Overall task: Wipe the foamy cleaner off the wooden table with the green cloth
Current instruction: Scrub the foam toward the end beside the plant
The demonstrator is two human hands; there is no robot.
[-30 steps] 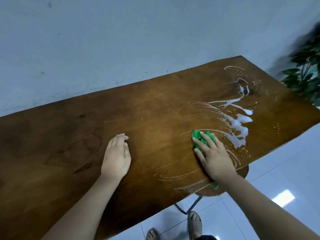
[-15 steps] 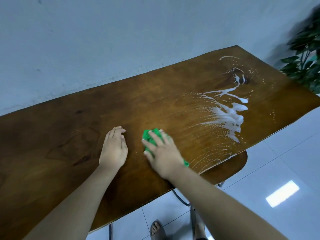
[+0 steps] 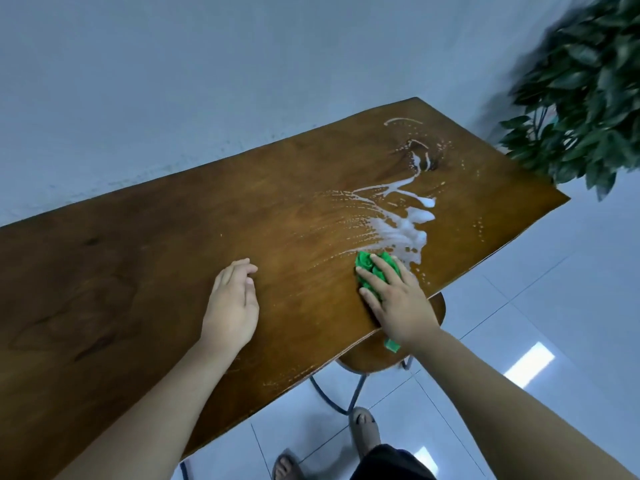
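A long wooden table runs from lower left to upper right. White foamy cleaner lies in streaks and blobs on its right part, with thin smear arcs to the left of it. My right hand presses flat on a bunched green cloth near the table's front edge, just below the foam. A corner of the cloth sticks out under my wrist. My left hand rests palm down on the bare wood in the middle, fingers relaxed.
A wooden stool with metal legs stands under the front edge by my right wrist. A leafy plant stands past the table's right end. A pale wall runs behind, and white floor tiles and my feet show below.
My right hand swept the cloth left to the table's middle, then back right to the foam's lower edge. More foam is smeared into thin streaks. My left hand stayed put.
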